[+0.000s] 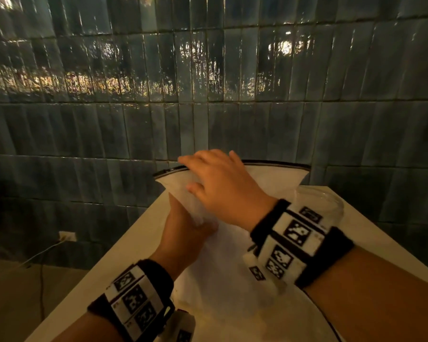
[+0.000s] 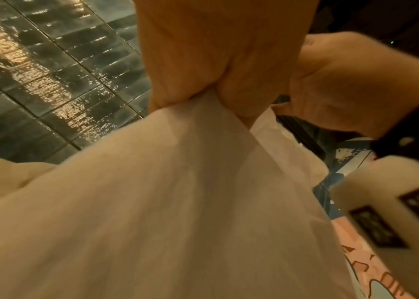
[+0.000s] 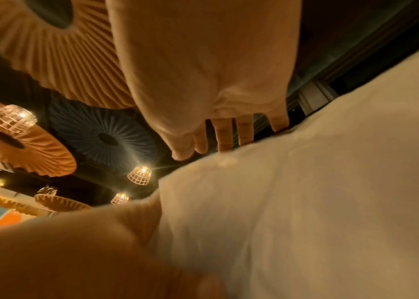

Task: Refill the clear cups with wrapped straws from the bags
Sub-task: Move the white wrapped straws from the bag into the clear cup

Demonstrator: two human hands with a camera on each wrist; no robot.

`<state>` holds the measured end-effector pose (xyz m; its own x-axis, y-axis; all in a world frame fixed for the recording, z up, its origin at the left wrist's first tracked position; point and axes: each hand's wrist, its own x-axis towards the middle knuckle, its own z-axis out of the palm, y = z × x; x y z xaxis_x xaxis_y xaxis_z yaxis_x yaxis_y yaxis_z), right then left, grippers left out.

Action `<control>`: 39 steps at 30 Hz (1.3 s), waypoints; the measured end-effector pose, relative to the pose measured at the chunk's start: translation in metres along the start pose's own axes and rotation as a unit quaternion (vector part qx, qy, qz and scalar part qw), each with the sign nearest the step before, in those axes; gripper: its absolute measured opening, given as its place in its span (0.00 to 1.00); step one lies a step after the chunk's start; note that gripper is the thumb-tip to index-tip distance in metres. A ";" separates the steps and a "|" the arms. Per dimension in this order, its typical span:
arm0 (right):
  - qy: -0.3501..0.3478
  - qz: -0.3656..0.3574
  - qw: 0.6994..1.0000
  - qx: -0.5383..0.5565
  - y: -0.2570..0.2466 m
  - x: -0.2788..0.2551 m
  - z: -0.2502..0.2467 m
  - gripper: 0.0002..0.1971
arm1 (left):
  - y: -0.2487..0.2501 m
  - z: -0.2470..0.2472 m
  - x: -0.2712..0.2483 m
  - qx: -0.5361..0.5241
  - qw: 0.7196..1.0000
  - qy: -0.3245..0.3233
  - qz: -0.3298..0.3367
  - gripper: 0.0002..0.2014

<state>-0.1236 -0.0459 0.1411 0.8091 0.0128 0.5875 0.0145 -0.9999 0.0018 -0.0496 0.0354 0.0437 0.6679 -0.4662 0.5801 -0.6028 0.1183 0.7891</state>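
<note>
A large white translucent bag [image 1: 232,267] with a dark zip rim lies on the white table [image 1: 124,267], its mouth raised toward the wall. My left hand [image 1: 183,233] grips the bag's bunched side below the mouth; thumb and fingers pinch the film [image 2: 177,202] in the left wrist view. My right hand [image 1: 215,178] reaches over the mouth with straight fingers [image 3: 224,133], whose tips are hidden behind the bag's edge [image 3: 305,202]. A clear cup [image 1: 324,206] stands just right of the bag, behind my right wrist. I cannot make out any straws.
A dark tiled wall [image 1: 208,95] rises right behind the table's far end. The table's left edge drops to the floor, where a wall socket [image 1: 67,236] with a cable sits low down. Pendant lamps [image 3: 139,175] hang overhead.
</note>
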 end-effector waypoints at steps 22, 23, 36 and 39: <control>0.088 0.022 0.983 0.161 0.009 0.014 0.007 0.06 | 0.040 -0.032 0.038 0.009 0.982 0.161 0.098 0.08; 0.083 0.018 0.986 0.144 0.010 0.013 0.008 0.06 | 0.039 -0.032 0.038 0.014 0.984 0.154 0.093 0.09; 0.080 0.119 0.987 -0.079 0.072 -0.029 0.009 0.05 | 0.011 -0.044 0.044 0.023 0.979 0.204 0.003 0.13; 0.052 0.163 0.982 -0.086 0.090 -0.042 0.008 0.05 | 0.005 -0.048 0.044 0.033 0.971 0.236 -0.014 0.13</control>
<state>-0.1516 -0.1361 0.1107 0.6900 -0.2992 0.6590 -0.3408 -0.9376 -0.0689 -0.0023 0.0581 0.0829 0.8011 -0.0138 0.5984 -0.5972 0.0473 0.8007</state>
